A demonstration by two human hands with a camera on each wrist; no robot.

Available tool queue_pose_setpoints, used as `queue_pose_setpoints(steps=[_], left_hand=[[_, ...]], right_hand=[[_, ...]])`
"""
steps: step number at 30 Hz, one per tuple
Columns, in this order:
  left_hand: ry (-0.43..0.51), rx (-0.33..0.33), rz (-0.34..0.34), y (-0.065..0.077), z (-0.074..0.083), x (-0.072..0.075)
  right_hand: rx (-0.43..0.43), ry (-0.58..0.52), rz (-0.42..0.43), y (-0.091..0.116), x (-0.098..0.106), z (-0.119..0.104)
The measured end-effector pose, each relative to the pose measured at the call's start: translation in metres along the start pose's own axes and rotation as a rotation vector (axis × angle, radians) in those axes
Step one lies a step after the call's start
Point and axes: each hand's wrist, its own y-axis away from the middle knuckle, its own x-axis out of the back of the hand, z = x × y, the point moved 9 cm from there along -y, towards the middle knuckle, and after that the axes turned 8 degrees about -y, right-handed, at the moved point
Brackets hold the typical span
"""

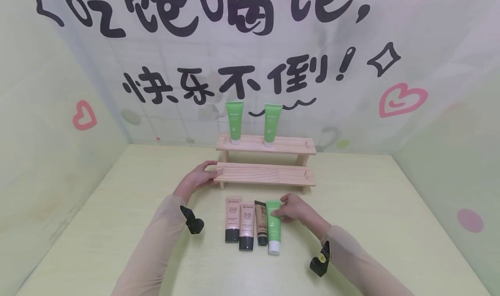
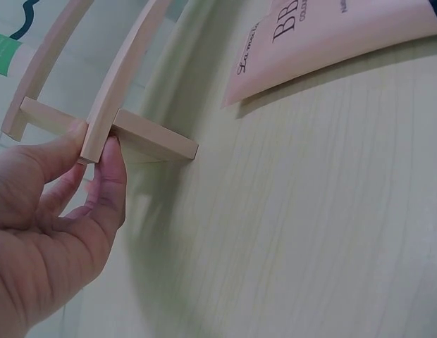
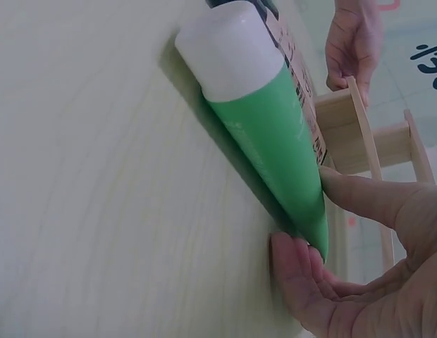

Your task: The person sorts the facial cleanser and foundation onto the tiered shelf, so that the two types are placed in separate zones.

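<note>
My left hand (image 1: 199,177) pinches the left end of the lower step of a wooden two-step stand (image 1: 250,174), thumb above and fingers below in the left wrist view. My right hand (image 1: 295,209) has its thumb and fingers at the flat end of a green squeeze tube (image 3: 271,134), pinching it. That tube lies with its white cap toward me. To its left lie a brown tube with a black cap (image 1: 261,224) and two pink BB cream tubes (image 1: 247,226) (image 1: 233,218). Two more green tubes (image 1: 235,120) (image 1: 272,123) stand cap-down on the upper step.
Everything stands on a pale wood-grain table (image 1: 125,192). A printed backdrop (image 1: 187,48) with large black characters rises behind the stand, and side panels close in the left and right. Dark wrist cameras (image 1: 192,221) sit on both sleeves.
</note>
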Motion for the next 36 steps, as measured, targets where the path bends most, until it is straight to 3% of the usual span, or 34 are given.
queue_pose_setpoints(steps=[18, 36], left_hand=[[0.002, 0.006, 0.0, -0.0002, -0.0012, 0.0017], [0.017, -0.011, -0.014, 0.0006, -0.0011, 0.0003]], right_hand=[[-0.051, -0.072, -0.027, -0.0054, -0.009, 0.0011], [-0.028, -0.155, -0.093, -0.0051, -0.0052, 0.0047]])
